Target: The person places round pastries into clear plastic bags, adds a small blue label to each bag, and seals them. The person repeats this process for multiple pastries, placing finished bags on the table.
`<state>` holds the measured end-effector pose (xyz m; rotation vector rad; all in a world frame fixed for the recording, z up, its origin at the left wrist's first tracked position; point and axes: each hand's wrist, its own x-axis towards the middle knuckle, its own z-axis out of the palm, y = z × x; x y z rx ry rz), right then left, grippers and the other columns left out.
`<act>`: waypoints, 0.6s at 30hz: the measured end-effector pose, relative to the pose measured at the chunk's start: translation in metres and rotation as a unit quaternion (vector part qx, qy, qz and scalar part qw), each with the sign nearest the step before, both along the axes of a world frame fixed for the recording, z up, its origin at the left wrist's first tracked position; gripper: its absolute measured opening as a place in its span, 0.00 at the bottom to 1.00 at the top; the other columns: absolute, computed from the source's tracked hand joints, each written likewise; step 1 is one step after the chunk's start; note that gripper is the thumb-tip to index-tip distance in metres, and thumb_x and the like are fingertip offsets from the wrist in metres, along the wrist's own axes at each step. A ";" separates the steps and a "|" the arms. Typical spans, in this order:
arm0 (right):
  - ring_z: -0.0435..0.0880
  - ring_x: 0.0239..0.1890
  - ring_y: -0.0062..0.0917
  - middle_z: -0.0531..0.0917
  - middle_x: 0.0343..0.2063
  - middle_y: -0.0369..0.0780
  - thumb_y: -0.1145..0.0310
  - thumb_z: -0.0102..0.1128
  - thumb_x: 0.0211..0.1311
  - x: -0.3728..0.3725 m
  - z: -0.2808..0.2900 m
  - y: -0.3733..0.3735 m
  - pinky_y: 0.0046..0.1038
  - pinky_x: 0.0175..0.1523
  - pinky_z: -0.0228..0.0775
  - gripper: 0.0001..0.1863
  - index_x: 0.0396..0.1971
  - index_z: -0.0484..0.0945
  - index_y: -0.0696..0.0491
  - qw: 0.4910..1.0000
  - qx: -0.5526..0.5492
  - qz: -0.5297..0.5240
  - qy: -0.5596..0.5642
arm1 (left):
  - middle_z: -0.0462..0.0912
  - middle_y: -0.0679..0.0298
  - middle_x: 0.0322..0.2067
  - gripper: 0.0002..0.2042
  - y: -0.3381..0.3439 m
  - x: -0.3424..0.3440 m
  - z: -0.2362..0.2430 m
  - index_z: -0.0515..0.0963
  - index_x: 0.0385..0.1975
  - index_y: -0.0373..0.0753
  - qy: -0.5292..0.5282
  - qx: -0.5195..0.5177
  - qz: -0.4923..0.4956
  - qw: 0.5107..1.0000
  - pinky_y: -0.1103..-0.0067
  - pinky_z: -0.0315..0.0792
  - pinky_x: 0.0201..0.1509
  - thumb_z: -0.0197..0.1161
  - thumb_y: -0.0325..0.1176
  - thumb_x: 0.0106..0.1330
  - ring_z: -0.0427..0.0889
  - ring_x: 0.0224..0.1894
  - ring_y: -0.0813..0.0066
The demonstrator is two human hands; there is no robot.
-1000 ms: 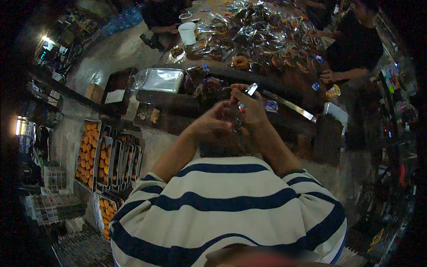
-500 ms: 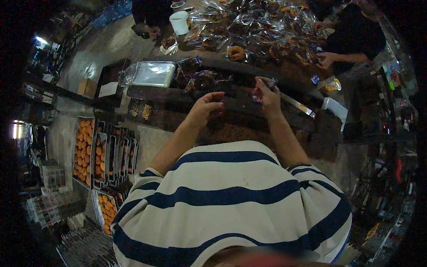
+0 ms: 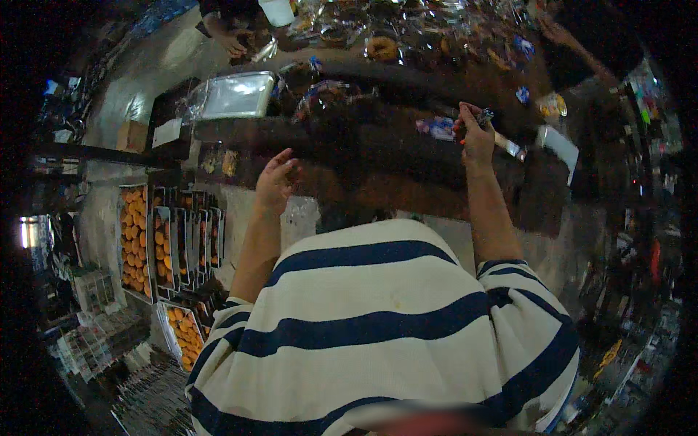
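My left hand (image 3: 278, 179) hovers over the near edge of the dark table, its fingers curved and apart around nothing. Farther right, my right hand (image 3: 474, 142) is raised with thumb and fingers pinched together. A small shiny bit shows at its fingertips, too small to name. Just left of these fingers lies a blue and white plastic packet (image 3: 440, 128). A flat, narrow tool with a pale strip (image 3: 510, 147) lies to the right of my right wrist, partly hidden by it. Dark wrapped items (image 3: 320, 91) sit in the middle of the table.
A white-lined tray (image 3: 236, 94) stands at the far left, with a ring-shaped baked item (image 3: 382, 49) and a heap of clear-wrapped goods (image 3: 436, 29) at the back. Racked trays of round buns (image 3: 136, 240) stand left. Other people's arms (image 3: 574, 47) reach in at the back.
My hands have moved apart: the left one to the left, the right one to the right and slightly up. The blue and white packet now shows more fully. The view has shifted a little.
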<state>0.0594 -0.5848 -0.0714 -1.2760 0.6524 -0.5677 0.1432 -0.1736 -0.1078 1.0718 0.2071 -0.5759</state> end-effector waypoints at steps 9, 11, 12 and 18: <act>0.78 0.28 0.22 0.81 0.27 0.36 0.65 0.63 0.57 -0.183 -0.110 0.054 0.25 0.35 0.70 0.10 0.32 0.80 0.56 0.903 -0.408 -0.107 0.079 | 0.74 0.67 0.40 0.20 0.142 -0.078 -0.052 0.68 0.55 0.47 0.081 0.116 0.097 0.985 0.72 0.69 0.48 0.59 0.35 0.62 0.74 0.42 0.71; 0.79 0.31 0.30 0.82 0.29 0.42 0.64 0.62 0.55 -0.236 -0.139 0.077 0.29 0.39 0.71 0.11 0.33 0.80 0.57 0.882 -0.432 -0.016 0.186 | 0.73 0.65 0.43 0.22 0.169 -0.092 -0.079 0.68 0.56 0.47 0.110 0.172 0.123 0.971 0.72 0.68 0.51 0.61 0.38 0.61 0.72 0.46 0.69; 0.80 0.34 0.35 0.81 0.31 0.46 0.63 0.61 0.54 -0.265 -0.151 0.087 0.32 0.41 0.71 0.12 0.34 0.79 0.56 0.854 -0.426 0.071 0.290 | 0.73 0.63 0.42 0.21 0.186 -0.100 -0.095 0.69 0.55 0.44 0.129 0.157 0.125 0.971 0.75 0.67 0.51 0.60 0.38 0.62 0.73 0.46 0.68; 0.77 0.43 0.44 0.79 0.38 0.50 0.61 0.60 0.53 -0.403 -0.192 0.155 0.41 0.47 0.68 0.18 0.43 0.76 0.53 0.744 -0.268 0.329 0.516 | 0.75 0.58 0.43 0.23 0.287 -0.187 -0.191 0.70 0.53 0.40 0.083 0.448 -0.169 0.874 0.73 0.70 0.49 0.61 0.42 0.60 0.75 0.46 0.64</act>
